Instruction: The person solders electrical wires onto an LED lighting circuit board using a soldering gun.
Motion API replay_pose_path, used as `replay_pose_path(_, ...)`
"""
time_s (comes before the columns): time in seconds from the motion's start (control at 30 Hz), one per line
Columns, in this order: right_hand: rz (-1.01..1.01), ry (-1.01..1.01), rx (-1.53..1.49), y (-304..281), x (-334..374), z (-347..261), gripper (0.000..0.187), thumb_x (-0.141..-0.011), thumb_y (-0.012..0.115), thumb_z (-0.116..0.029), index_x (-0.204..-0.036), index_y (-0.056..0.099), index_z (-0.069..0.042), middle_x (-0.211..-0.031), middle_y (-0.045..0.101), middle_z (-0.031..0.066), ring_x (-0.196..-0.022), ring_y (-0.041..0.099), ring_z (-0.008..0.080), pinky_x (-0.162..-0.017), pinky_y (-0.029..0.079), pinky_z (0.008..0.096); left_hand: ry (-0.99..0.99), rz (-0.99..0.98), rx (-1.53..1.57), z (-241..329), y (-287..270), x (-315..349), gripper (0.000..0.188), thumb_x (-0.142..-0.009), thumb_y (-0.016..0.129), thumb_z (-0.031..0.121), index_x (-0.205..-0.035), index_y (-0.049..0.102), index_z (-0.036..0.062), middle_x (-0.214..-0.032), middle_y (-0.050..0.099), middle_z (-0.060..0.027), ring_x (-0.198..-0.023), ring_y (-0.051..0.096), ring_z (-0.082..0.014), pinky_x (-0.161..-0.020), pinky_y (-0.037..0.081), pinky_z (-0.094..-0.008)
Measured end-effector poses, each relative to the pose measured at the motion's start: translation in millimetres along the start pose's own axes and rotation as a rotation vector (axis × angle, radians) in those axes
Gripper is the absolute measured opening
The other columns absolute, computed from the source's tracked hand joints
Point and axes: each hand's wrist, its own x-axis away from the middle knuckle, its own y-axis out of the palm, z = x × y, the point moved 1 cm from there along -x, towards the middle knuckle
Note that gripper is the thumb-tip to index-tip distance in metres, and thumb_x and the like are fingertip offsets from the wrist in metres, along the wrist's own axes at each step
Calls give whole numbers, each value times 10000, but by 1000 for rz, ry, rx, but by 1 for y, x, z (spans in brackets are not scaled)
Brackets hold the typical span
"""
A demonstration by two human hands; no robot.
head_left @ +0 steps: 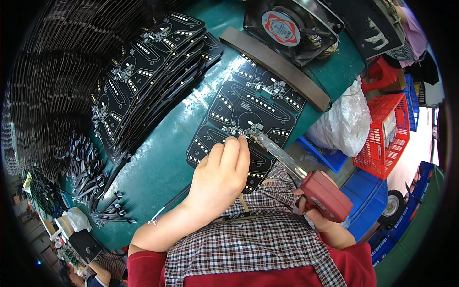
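My left hand [221, 168] rests over a panel of black circuit boards [243, 106], its fingertips drawn together at a cluster of metal parts. A black cable [174, 198] runs out from under that hand, with thin coloured wires bare at its loose end. Its other end is hidden beneath my fingers, which appear to pinch it. My right hand [319, 217] is wrapped around the handle of a red soldering gun [327, 195]. The gun's long metal tip reaches up to the board, right beside my left fingertips.
Stacked circuit boards [158, 71] rise at the left, with bundles of cables [88, 172] before them. Beyond the panel lie a brown bar [277, 67] and a fan [291, 31]. Red crates [382, 138], blue bins [366, 196] and a plastic bag [345, 117] stand right of the green table [148, 167].
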Motion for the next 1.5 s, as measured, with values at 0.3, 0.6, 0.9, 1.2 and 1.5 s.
replay_pose_path(0.3, -103, 43, 222, -4, -5, -7, 692, -772, 710, -166, -1301, 365, 118, -915, 675, 126, -744, 642, 154, -725, 498, 282, 7, 79, 31, 1, 9, 7, 404, -671, 585, 53, -1065, 606, -31, -902, 522, -102, -710, 567, -191, -553, 489, -266)
replay_pose_path(0.6, -47, 117, 5, -3, -2, -3, 667, -752, 725, -170, -1270, 416, 114, -969, 663, 141, -866, 660, 232, -773, 508, 293, 3, 140, -72, 6, 14, 5, 413, -645, 580, 53, -1045, 611, -43, -842, 508, -80, -675, 536, -163, -524, 470, -235)
replay_pose_path(0.9, -16, 128, 122, 3, -8, -13, 677, -740, 736, -222, -1246, 444, 121, -859, 654, 93, -708, 644, 207, -732, 509, 290, 9, 94, -166, 11, 14, 4, 395, -649, 569, 57, -1030, 610, -41, -833, 513, -79, -639, 511, -153, -501, 447, -226)
replay_pose_path(1.2, -16, -61, 236, -6, 3, 2, 673, -774, 721, -227, -1258, 417, 128, -851, 657, 94, -678, 633, 186, -763, 498, 324, -40, -9, 149, -1, -3, -1, 382, -661, 592, 55, -1029, 593, -48, -828, 509, -58, -716, 528, -164, -601, 477, -263)
replay_pose_path(1.5, -49, 10, 75, -3, -1, -3, 695, -778, 717, -185, -1296, 370, 123, -964, 655, 135, -769, 642, 187, -746, 498, 306, 25, 97, 58, 8, 12, 6, 423, -652, 569, 27, -1060, 580, -83, -856, 535, -106, -720, 548, -207, -610, 472, -283)
